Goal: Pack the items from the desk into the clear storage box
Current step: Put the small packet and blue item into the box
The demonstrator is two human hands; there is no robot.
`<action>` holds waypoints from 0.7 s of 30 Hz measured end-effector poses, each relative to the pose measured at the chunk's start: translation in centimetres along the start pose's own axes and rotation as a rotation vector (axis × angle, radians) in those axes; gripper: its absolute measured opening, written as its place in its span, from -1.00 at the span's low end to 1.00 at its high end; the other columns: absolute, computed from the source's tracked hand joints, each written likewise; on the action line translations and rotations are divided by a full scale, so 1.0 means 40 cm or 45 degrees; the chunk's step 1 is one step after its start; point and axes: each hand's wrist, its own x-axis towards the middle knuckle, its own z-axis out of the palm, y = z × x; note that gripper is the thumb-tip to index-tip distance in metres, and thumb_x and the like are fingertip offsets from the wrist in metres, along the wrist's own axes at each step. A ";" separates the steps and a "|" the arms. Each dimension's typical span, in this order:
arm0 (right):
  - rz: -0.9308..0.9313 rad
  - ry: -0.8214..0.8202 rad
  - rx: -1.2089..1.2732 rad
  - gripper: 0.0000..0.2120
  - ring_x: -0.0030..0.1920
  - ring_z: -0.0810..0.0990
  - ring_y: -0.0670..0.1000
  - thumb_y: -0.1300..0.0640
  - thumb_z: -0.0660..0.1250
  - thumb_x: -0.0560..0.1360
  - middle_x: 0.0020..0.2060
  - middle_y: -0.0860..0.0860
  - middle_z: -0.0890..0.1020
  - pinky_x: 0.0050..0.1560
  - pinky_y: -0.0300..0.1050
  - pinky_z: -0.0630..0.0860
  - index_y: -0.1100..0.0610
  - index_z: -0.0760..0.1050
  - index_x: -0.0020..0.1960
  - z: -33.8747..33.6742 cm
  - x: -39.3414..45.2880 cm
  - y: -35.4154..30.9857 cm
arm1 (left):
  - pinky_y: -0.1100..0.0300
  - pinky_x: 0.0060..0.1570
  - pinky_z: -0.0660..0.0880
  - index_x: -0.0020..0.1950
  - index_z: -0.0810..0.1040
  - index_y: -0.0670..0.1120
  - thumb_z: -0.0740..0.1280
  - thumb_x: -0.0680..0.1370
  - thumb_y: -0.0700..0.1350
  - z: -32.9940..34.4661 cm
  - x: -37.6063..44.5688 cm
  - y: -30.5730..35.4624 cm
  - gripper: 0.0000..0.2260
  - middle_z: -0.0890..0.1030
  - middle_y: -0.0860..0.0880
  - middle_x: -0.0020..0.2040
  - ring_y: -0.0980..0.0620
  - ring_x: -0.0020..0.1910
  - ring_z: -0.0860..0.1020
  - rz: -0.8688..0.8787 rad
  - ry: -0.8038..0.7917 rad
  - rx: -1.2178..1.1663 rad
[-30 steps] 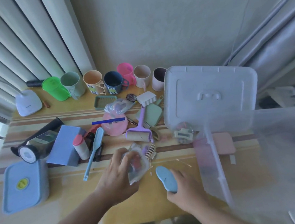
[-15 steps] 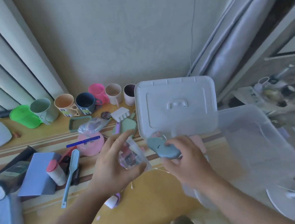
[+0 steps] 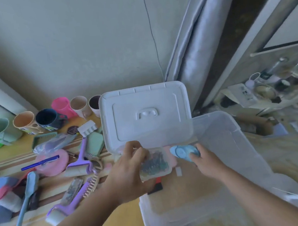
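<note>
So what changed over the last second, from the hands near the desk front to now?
Both hands moved right, toward the clear storage box. The left hand carried the clear packet of small items over the box's near edge; the right hand brought the light blue oval item over the box. Neither was let go. The white lid, mugs and desk clutter stayed put.

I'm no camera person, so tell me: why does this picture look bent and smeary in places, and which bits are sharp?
Head view: the wide-angle lens bows the wall and curtain edges. The right side is motion-smeared, especially the cluttered shelf. The clear storage box looks hazy. Sharpest are the white lid, the left hand holding a clear packet, and the right hand holding a blue oval item. Lighting is soft daylight without hard shadows.
</note>
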 end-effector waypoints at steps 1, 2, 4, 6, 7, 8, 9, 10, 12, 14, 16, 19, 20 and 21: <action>-0.002 -0.015 0.017 -0.97 -0.17 0.62 0.00 0.05 0.31 0.59 -0.18 -0.03 0.66 -0.19 -0.10 0.47 -0.02 0.47 -0.02 -0.007 0.027 0.018 | 0.16 -0.38 0.51 0.18 0.41 0.04 0.54 0.31 0.17 0.022 0.016 0.011 -0.45 0.34 0.01 0.21 0.04 -0.11 0.54 -0.036 -0.027 0.049; 0.004 -0.024 0.038 -0.96 -0.19 0.59 -0.02 0.09 0.34 0.57 -0.19 -0.05 0.64 -0.20 -0.12 0.45 0.01 0.51 -0.06 -0.012 0.054 0.036 | 0.22 -0.36 0.48 0.27 0.41 0.06 0.54 0.30 0.16 0.045 0.029 0.019 -0.38 0.32 0.02 0.22 0.05 -0.06 0.56 -0.091 -0.053 0.083; 0.036 -0.063 0.074 -0.93 -0.24 0.54 -0.03 0.16 0.39 0.54 -0.24 -0.04 0.62 -0.23 -0.12 0.42 0.05 0.55 -0.12 -0.026 0.102 0.064 | 0.18 -0.21 0.56 0.39 0.35 0.13 0.53 0.28 0.14 0.088 0.048 0.030 -0.28 0.26 0.04 0.25 0.01 0.06 0.56 -0.226 -0.096 0.040; 0.096 -0.141 0.127 -0.96 -0.22 0.56 -0.01 0.20 0.43 0.53 -0.22 0.00 0.65 -0.19 -0.10 0.43 0.11 0.61 -0.10 -0.040 0.144 0.102 | 0.09 -0.01 0.61 0.47 0.25 0.19 0.52 0.28 0.15 0.131 0.059 0.042 -0.19 0.22 0.04 0.27 0.00 0.14 0.53 -0.345 -0.149 -0.008; 0.124 -0.175 0.185 -0.98 -0.18 0.61 0.01 0.22 0.44 0.53 -0.17 0.02 0.70 -0.15 -0.10 0.47 0.12 0.65 -0.06 -0.048 0.162 0.122 | 0.11 0.05 0.59 0.50 0.21 0.20 0.52 0.28 0.17 0.155 0.064 0.051 -0.15 0.22 0.04 0.28 0.01 0.17 0.51 -0.382 -0.196 0.002; 0.156 -0.188 0.258 -0.94 -0.11 0.67 0.03 0.23 0.46 0.53 -0.11 0.04 0.74 -0.09 -0.09 0.52 0.11 0.68 -0.02 -0.056 0.177 0.141 | 0.13 0.10 0.56 0.54 0.17 0.20 0.51 0.29 0.19 0.181 0.069 0.063 -0.11 0.23 0.04 0.30 0.01 0.19 0.49 -0.410 -0.264 0.016; 0.184 -0.185 0.314 -0.91 -0.04 0.70 0.06 0.23 0.48 0.53 -0.07 0.04 0.76 -0.03 -0.08 0.55 0.09 0.70 0.01 -0.065 0.187 0.158 | 0.16 0.14 0.53 0.57 0.13 0.19 0.50 0.30 0.22 0.208 0.073 0.077 -0.08 0.24 0.04 0.31 0.00 0.21 0.48 -0.437 -0.353 0.032; 0.206 -0.178 0.358 -0.89 0.01 0.71 0.07 0.23 0.48 0.53 -0.05 0.03 0.76 0.00 -0.08 0.55 0.07 0.70 0.02 -0.073 0.195 0.171 | 0.16 0.18 0.51 0.59 0.09 0.18 0.49 0.31 0.25 0.237 0.077 0.089 -0.05 0.24 0.03 0.32 -0.02 0.23 0.47 -0.467 -0.461 0.061; 0.226 -0.197 0.415 -0.89 -0.08 0.69 -0.01 0.24 0.48 0.54 -0.10 -0.02 0.75 -0.10 -0.17 0.54 0.05 0.69 0.00 -0.086 0.200 0.193 | 0.09 0.25 0.50 0.61 0.05 0.19 0.44 0.35 0.33 0.298 0.073 0.106 -0.06 0.29 0.02 0.34 -0.05 0.24 0.43 -0.488 -0.681 0.182; 0.268 -0.234 0.399 -0.92 -0.30 0.58 -0.14 0.24 0.46 0.55 -0.21 -0.05 0.70 -0.29 -0.28 0.42 0.08 0.68 0.00 -0.090 0.196 0.211 | 0.00 0.34 0.43 0.60 0.10 0.16 0.39 0.39 0.38 0.357 0.062 0.110 -0.12 0.34 0.00 0.36 -0.08 0.29 0.37 -0.424 -0.806 0.328; 0.292 -0.265 0.379 -0.94 -0.40 0.51 -0.19 0.22 0.46 0.56 -0.23 -0.03 0.68 -0.36 -0.31 0.37 0.11 0.67 0.01 -0.082 0.193 0.232 | -0.03 0.40 0.34 0.58 0.16 0.09 0.36 0.42 0.39 0.405 0.052 0.107 -0.17 0.35 -0.02 0.39 -0.11 0.32 0.32 -0.372 -0.860 0.442; 0.304 -0.314 0.395 -0.93 -0.44 0.50 -0.18 0.23 0.45 0.56 -0.22 -0.02 0.69 -0.36 -0.29 0.39 0.11 0.67 0.03 -0.066 0.189 0.250 | -0.06 0.37 0.31 0.59 0.13 0.04 0.32 0.48 0.38 0.453 0.047 0.101 -0.19 0.35 -0.07 0.39 -0.15 0.32 0.31 -0.358 -0.915 0.534; 0.312 -0.324 0.394 -0.93 -0.45 0.50 -0.18 0.23 0.45 0.57 -0.23 -0.02 0.68 -0.37 -0.29 0.40 0.11 0.67 0.02 -0.061 0.189 0.256 | -0.08 0.35 0.30 0.60 0.07 0.05 0.32 0.50 0.35 0.464 0.046 0.101 -0.19 0.35 -0.10 0.38 -0.18 0.31 0.30 -0.334 -0.949 0.573; 0.314 -0.328 0.388 -0.94 -0.46 0.50 -0.18 0.24 0.45 0.57 -0.24 -0.03 0.68 -0.39 -0.29 0.40 0.11 0.66 0.01 -0.058 0.190 0.261 | -0.09 0.33 0.28 0.62 -0.02 0.08 0.32 0.51 0.31 0.472 0.046 0.103 -0.17 0.34 -0.13 0.37 -0.20 0.31 0.30 -0.299 -0.986 0.609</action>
